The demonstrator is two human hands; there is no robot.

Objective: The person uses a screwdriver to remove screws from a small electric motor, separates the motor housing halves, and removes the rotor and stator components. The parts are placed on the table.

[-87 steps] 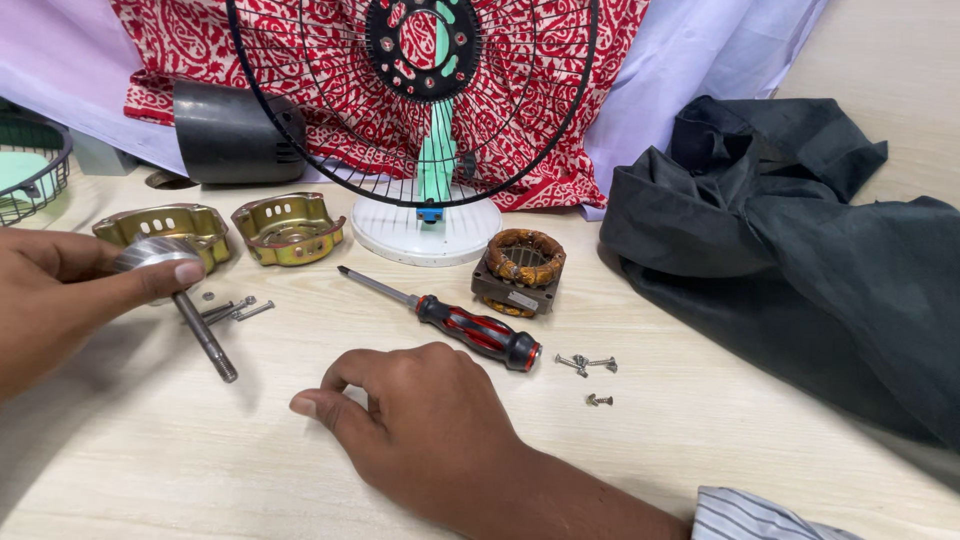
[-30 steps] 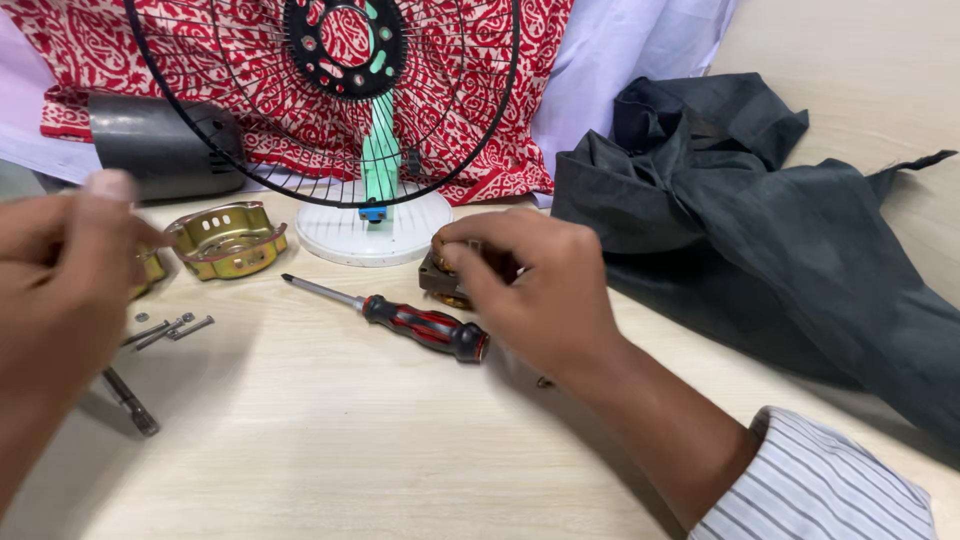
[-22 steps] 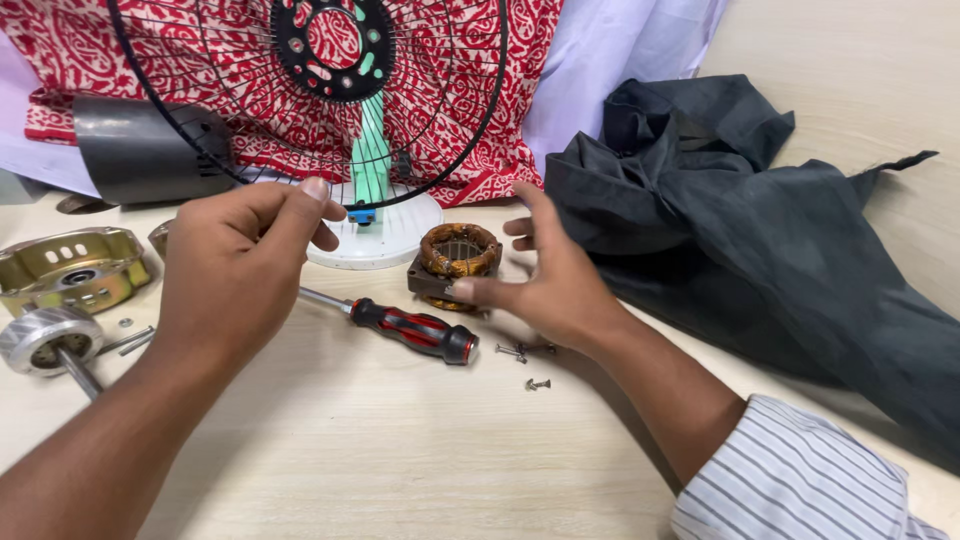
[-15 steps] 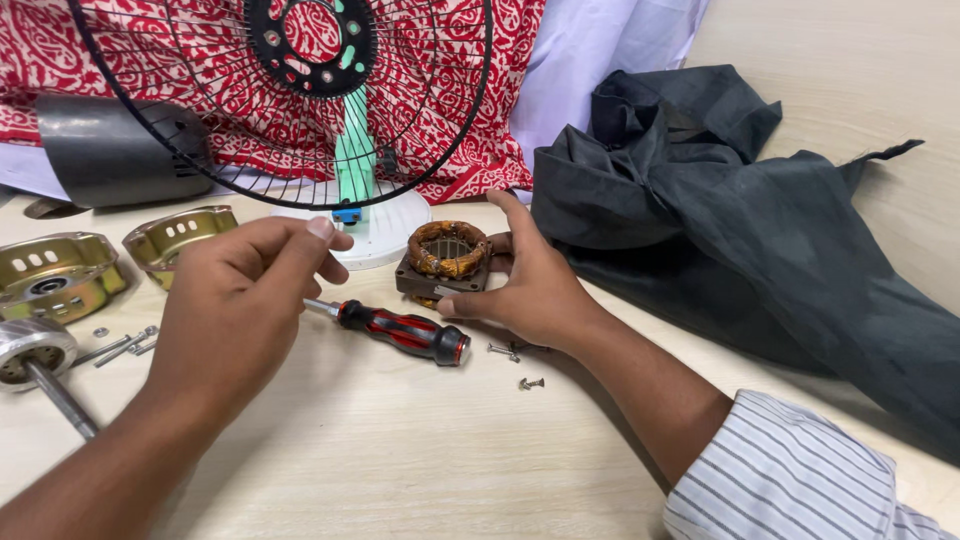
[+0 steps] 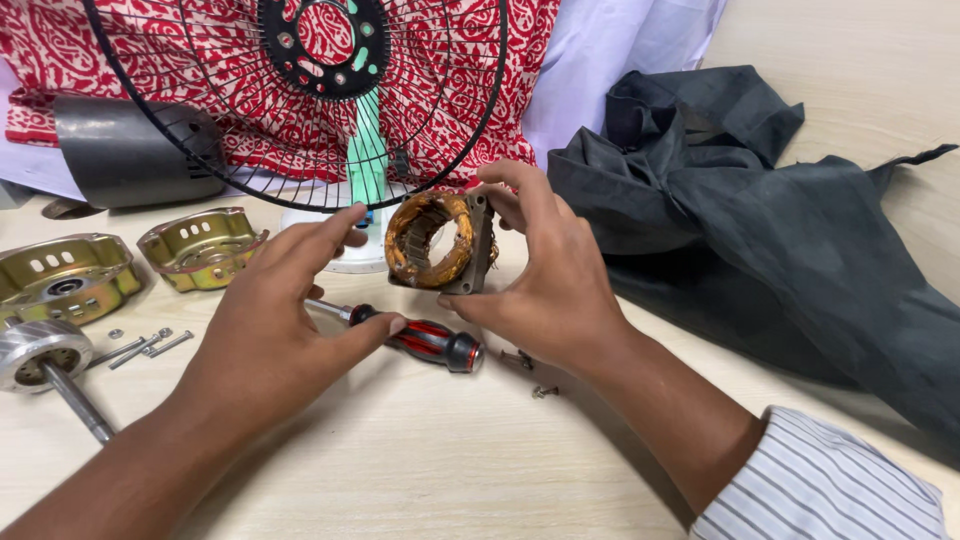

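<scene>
Above the pale wooden worktop (image 5: 420, 460), the right hand (image 5: 545, 285) now grips the lifted copper-wound motor stator (image 5: 437, 241); the left hand (image 5: 275, 335), open, has left the red-and-black-handled screwdriver (image 5: 425, 341).

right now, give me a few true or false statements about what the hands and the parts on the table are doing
1. The right hand holds the copper-wound stator lifted and tilted on edge. True.
2. The left hand grips the screwdriver by its handle. False: the hand is open above the screwdriver, which lies on the table.
3. The two brass-coloured housings lie at the left of the table. True.
4. The dark cloth covers the fan guard. False: the cloth lies to the right, apart from the guard.
5. The rotor with its shaft is in the left hand. False: it lies on the table at far left.
</scene>
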